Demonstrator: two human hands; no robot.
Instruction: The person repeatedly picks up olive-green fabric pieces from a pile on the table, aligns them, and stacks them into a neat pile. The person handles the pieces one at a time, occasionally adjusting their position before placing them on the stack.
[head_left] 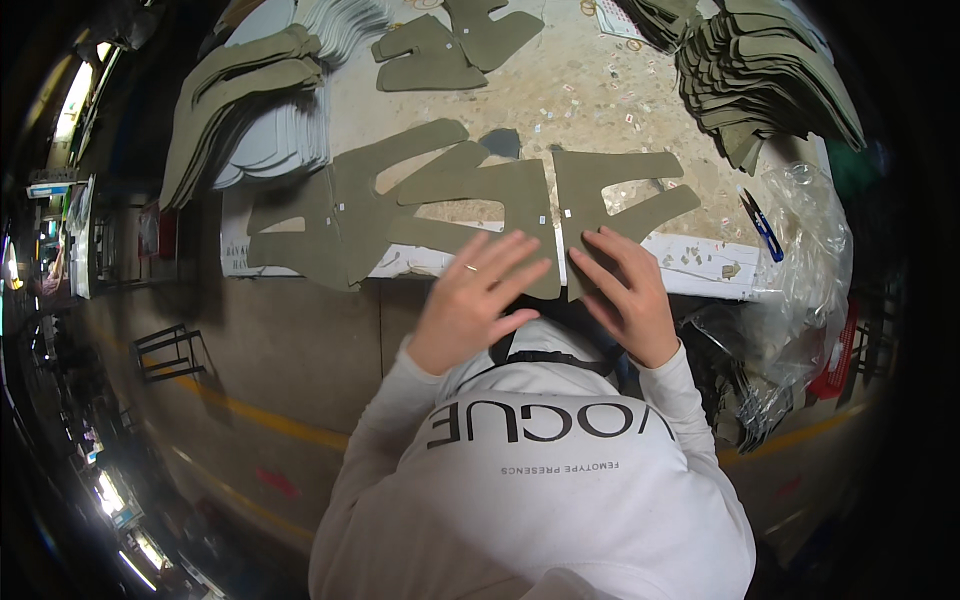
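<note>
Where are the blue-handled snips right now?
In the head view, the blue-handled snips lie at the table's right edge, beside the clear plastic bag, right of the right hand.

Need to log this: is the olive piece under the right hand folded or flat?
Flat. The olive piece lies spread on the table, with the right hand pressing its near edge.

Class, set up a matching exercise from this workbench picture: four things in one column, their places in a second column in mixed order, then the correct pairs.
Things:
1. left hand
2. blue-handled snips
3. tall stack of olive cut pieces
4. clear plastic bag

Places:
A. far right corner of the table
B. hanging off the table's right edge
C. flat on the olive piece at the near edge
D. on the table beside the bag, right of the hands

Pairs: 1-C, 2-D, 3-A, 4-B
</note>
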